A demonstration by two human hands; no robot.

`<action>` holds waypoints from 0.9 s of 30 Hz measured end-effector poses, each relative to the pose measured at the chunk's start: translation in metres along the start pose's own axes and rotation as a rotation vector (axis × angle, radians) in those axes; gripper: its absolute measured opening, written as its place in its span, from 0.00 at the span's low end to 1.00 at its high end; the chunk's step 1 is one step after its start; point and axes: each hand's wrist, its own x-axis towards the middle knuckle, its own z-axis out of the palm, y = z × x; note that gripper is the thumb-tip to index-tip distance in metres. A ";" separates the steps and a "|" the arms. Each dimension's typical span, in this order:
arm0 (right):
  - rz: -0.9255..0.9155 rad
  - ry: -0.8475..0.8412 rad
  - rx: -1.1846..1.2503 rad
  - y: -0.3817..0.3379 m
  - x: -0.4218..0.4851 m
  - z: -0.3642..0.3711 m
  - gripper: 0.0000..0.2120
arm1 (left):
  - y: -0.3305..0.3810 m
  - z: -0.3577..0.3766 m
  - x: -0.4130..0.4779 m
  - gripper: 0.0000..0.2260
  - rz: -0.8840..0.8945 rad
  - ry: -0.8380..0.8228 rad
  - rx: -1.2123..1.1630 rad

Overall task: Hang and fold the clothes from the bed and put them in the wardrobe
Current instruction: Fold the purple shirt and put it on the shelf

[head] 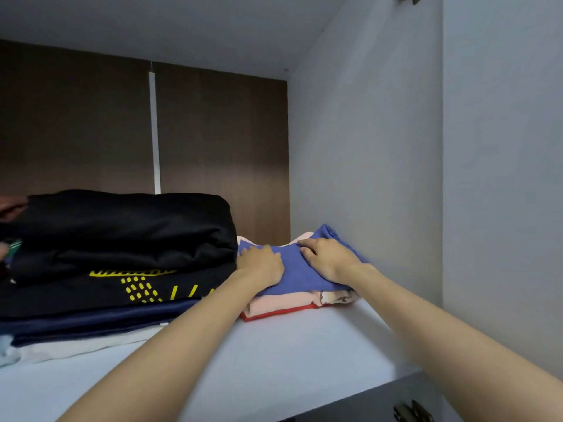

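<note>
Pressing down with left hand (261, 264) and right hand (329, 259), both flat, fingers uncurled, on the blue top (295, 277), likely to settle it square on the pink fold (278, 304) beneath. Tucked against the right wall (365, 178), just beside the black stack (122, 236). Pale shelf (274, 360) underneath, with a brown back panel (219, 147) behind.

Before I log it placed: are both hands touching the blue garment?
Touching. Head view shows left hand and right hand lying on the blue garment.

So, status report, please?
Left hand, right hand rest on folded blue garment. It tops small pile on wardrobe shelf. Black stack close at left.
</note>
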 end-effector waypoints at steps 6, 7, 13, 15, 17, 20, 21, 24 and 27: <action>-0.027 0.189 -0.007 -0.007 -0.030 -0.032 0.23 | 0.012 -0.017 -0.029 0.18 0.124 0.262 0.029; -0.037 0.226 0.008 -0.007 -0.036 -0.037 0.23 | 0.014 -0.020 -0.036 0.18 0.141 0.290 0.027; -0.041 0.382 0.273 -0.011 -0.086 -0.059 0.19 | 0.022 -0.036 -0.088 0.19 0.151 0.352 -0.187; -0.034 0.395 0.334 -0.016 -0.105 -0.061 0.18 | 0.023 -0.039 -0.109 0.19 0.144 0.361 -0.243; -0.042 0.383 0.355 -0.022 -0.126 -0.061 0.17 | 0.022 -0.040 -0.132 0.19 0.134 0.376 -0.277; -0.075 0.363 0.390 -0.034 -0.159 -0.062 0.16 | 0.017 -0.043 -0.166 0.19 0.123 0.396 -0.297; -0.088 0.361 0.399 -0.039 -0.169 -0.063 0.16 | 0.015 -0.044 -0.177 0.19 0.122 0.401 -0.294; -0.111 0.362 0.406 -0.056 -0.197 -0.068 0.16 | 0.009 -0.050 -0.210 0.19 0.128 0.437 -0.293; -0.116 0.364 0.417 -0.075 -0.225 -0.075 0.16 | 0.001 -0.058 -0.240 0.19 0.143 0.475 -0.294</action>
